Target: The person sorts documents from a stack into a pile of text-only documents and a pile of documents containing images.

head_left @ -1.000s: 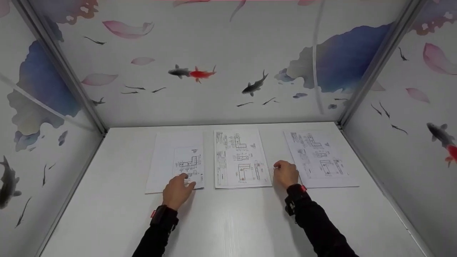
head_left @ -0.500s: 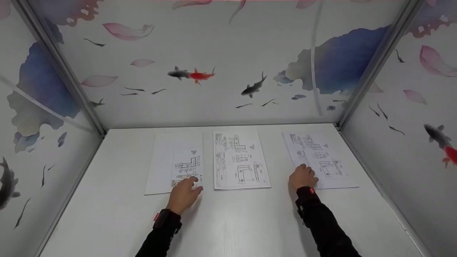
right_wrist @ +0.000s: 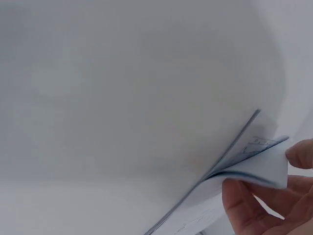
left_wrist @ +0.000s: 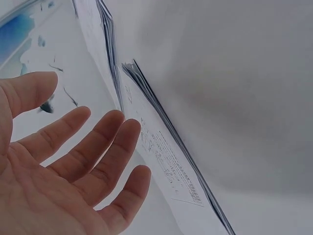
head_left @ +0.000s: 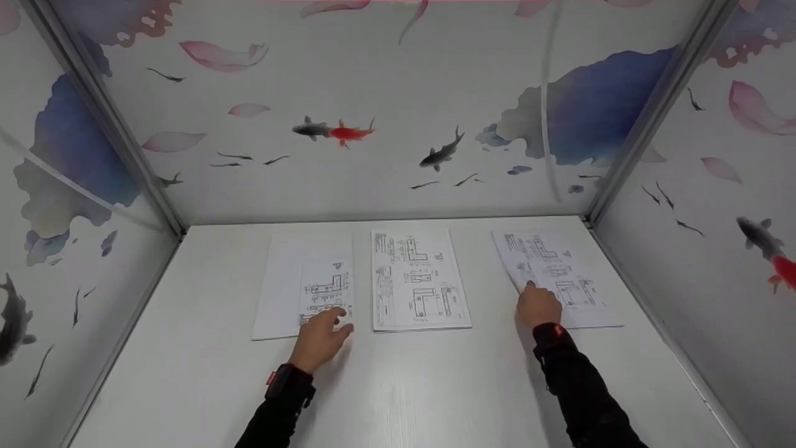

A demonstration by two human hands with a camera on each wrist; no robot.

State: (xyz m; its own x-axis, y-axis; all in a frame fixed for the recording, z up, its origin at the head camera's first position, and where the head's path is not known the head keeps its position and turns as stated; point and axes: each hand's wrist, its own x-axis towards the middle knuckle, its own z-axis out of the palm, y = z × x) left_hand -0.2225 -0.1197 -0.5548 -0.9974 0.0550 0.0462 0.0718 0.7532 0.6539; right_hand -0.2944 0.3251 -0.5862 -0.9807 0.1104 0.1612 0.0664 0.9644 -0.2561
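Three paper stacks lie side by side on the white table. My left hand (head_left: 320, 341) is over the near right corner of the left stack (head_left: 280, 280), its fingers spread and loosely bent with nothing in them, as the left wrist view also shows. The middle stack (head_left: 398, 311) has line drawings of brackets on top. At the near left corner of the right stack (head_left: 584, 311), my right hand (head_left: 538, 306) pinches a lifted sheet of paper (right_wrist: 266, 169) between thumb and fingers. The sheet bends up away from the printed page (right_wrist: 257, 144) beneath it.
The white table (head_left: 398, 392) is closed in by panels at the back (head_left: 385, 180) and both sides, printed with fish and petals. Grey metal posts (head_left: 647, 124) stand at the back corners. Bare table separates the stacks.
My right hand has moved right from the gap beside the middle stack to the right stack's corner and taken hold of a sheet. My left hand has shifted slightly right and nearer me.
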